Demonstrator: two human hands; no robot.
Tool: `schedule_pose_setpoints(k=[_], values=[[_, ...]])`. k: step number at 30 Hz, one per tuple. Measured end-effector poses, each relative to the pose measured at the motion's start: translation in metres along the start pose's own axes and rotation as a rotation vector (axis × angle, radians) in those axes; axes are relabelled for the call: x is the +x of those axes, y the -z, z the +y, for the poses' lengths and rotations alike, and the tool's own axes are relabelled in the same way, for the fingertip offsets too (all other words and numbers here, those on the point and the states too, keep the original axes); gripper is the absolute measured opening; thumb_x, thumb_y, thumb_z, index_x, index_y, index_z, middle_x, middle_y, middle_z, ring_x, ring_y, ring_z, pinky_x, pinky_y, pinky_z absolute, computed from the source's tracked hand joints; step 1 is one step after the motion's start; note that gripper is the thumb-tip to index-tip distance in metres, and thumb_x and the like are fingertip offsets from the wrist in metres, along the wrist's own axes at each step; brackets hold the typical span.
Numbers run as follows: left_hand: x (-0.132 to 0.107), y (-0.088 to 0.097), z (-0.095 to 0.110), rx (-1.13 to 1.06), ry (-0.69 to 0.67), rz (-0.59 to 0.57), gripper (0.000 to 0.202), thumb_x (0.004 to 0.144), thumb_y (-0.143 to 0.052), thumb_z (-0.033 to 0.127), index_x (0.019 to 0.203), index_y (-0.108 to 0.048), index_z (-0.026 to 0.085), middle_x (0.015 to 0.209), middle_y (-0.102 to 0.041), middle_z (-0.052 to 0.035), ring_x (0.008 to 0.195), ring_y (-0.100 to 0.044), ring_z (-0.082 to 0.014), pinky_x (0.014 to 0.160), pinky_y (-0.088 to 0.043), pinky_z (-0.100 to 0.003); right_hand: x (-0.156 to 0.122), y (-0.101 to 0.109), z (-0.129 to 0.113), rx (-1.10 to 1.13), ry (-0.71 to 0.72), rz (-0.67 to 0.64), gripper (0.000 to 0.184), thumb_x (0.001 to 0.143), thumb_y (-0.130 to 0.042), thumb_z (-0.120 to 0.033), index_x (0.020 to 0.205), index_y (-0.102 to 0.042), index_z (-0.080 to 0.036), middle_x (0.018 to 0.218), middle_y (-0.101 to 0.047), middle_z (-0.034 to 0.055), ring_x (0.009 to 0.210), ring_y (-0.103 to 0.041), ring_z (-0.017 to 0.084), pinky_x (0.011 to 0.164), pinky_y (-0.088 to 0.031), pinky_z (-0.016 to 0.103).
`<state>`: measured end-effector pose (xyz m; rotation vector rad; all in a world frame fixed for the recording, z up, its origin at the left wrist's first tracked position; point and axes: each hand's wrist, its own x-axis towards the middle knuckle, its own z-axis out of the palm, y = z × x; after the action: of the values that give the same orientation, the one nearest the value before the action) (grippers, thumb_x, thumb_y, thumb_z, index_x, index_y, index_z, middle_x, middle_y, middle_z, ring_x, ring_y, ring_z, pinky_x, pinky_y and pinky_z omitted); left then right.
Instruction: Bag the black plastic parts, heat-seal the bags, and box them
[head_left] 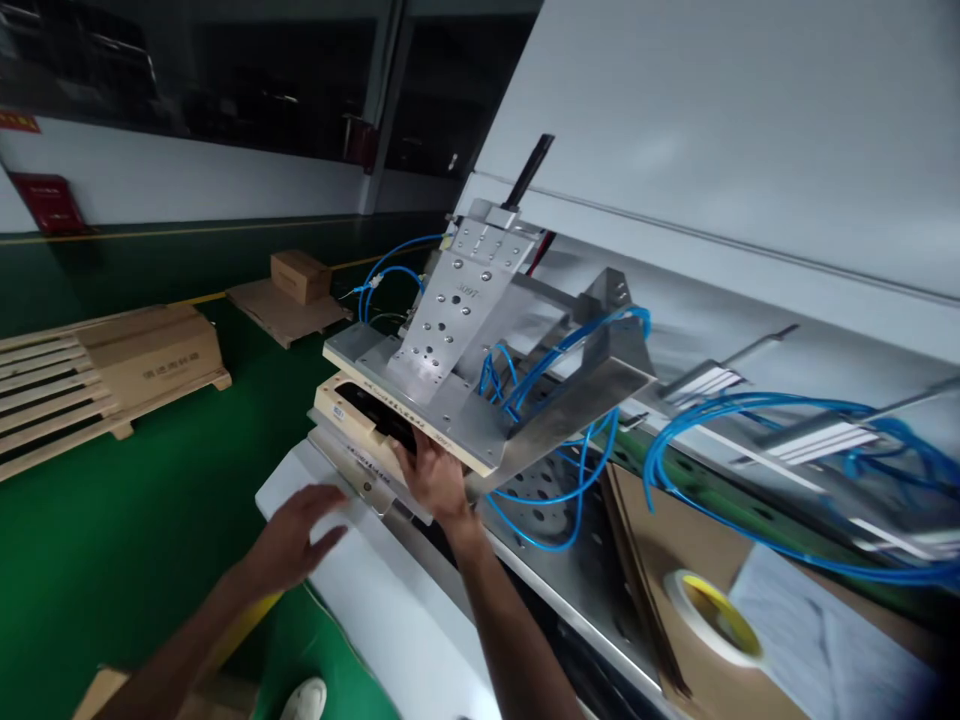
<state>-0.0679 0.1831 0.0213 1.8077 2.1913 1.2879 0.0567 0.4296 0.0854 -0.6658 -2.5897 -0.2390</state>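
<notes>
My right hand [437,478] reaches into the dark gap between an upper metal-and-cream plate [450,405] and a cream block [346,398] of a metal fixture. Its fingertips are hidden there, so I cannot tell whether they grip anything. My left hand [296,535] hangs in the air at the left, just short of the fixture's lower ledge [352,465]. Its thumb and fingers are apart, with nothing in them. Above the gap a bolted metal bracket [457,300] marked with a number stands tilted. Loops of blue tubing [574,510] hang around the fixture.
A white machine panel [712,130] rises behind the fixture. To the right are more blue tubes [656,470], a tape roll [716,615] and a paper sheet [817,630] on cardboard. A wooden pallet [52,390] and a cardboard box [300,275] sit on the green floor.
</notes>
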Motion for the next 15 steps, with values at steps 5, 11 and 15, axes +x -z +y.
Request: schedule_pose_setpoints(k=[5,11,15], values=[[0.101,0.010,-0.034,0.257,-0.028,0.134,0.052,0.112,-0.045,0.045,0.152,-0.056,0.013,0.158,-0.059,-0.0204,0.148,-0.056,-0.0342,0.122,-0.052,-0.054,-0.042,0.007,-0.024,-0.081,-0.097,0.052,0.059,0.110,-0.051,-0.049,0.152,-0.057,-0.008,0.142,-0.069,0.0257,0.133,-0.060,0.039,0.112,-0.049,0.057],[0.145,0.007,-0.057,0.433,-0.065,0.106,0.060,0.114,-0.033,0.050,0.147,-0.060,0.007,0.156,-0.059,-0.0242,0.144,-0.058,-0.0405,0.128,-0.038,-0.064,-0.040,0.010,-0.036,0.008,-0.169,-0.046,0.056,0.106,-0.058,-0.037,0.156,-0.055,-0.011,0.146,-0.067,0.0239,0.133,-0.059,0.037,0.117,-0.046,0.057],[0.128,0.018,-0.054,0.406,-0.093,0.127,0.057,0.111,-0.040,0.047,0.150,-0.057,0.010,0.156,-0.059,-0.0257,0.146,-0.055,-0.0434,0.127,-0.039,-0.067,-0.054,0.024,-0.050,0.102,-0.214,-0.072,0.060,0.105,-0.060,-0.035,0.159,-0.051,-0.012,0.157,-0.060,0.0242,0.148,-0.051,0.038,0.125,-0.038,0.061]])
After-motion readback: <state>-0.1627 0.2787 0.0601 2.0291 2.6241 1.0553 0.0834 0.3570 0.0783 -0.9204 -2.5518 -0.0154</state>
